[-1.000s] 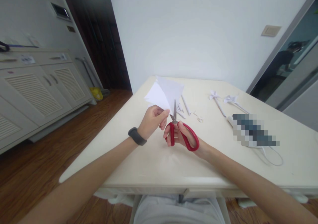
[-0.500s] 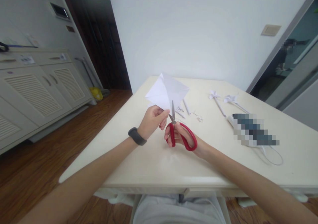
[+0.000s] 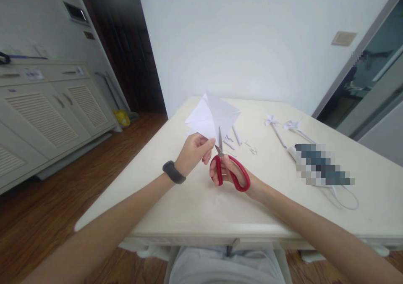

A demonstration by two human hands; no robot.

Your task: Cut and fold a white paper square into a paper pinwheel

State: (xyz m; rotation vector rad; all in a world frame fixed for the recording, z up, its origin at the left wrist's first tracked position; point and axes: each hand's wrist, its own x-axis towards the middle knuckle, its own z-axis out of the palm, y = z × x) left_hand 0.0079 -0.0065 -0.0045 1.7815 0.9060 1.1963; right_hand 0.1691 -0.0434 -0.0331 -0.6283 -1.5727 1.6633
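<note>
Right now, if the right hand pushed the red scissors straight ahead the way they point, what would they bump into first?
The right hand aims the red scissors up and away. Their blades already meet the folded white paper held by the left hand, so the paper comes first, though depth is hard to judge.

Two hands over the tabletop point(image 3: 195, 208): left hand point(image 3: 192, 153) and right hand point(image 3: 229, 174), both near the middle of the frame. One pair of red-handled scissors point(image 3: 227, 167). One folded sheet of white paper point(image 3: 211, 117), just above centre. One dark wristband point(image 3: 173, 172). Two small paper pinwheels on sticks, point(image 3: 272, 122) and point(image 3: 293, 127), right of centre. One rolled paper stick point(image 3: 236, 135) beside a handful of tiny paper scraps point(image 3: 248, 147), too small to count exactly. One blurred-out object point(image 3: 323, 165) at the right, with one thin white cord point(image 3: 346, 199). One yellow object point(image 3: 122, 118) on the floor, centre left.
</note>
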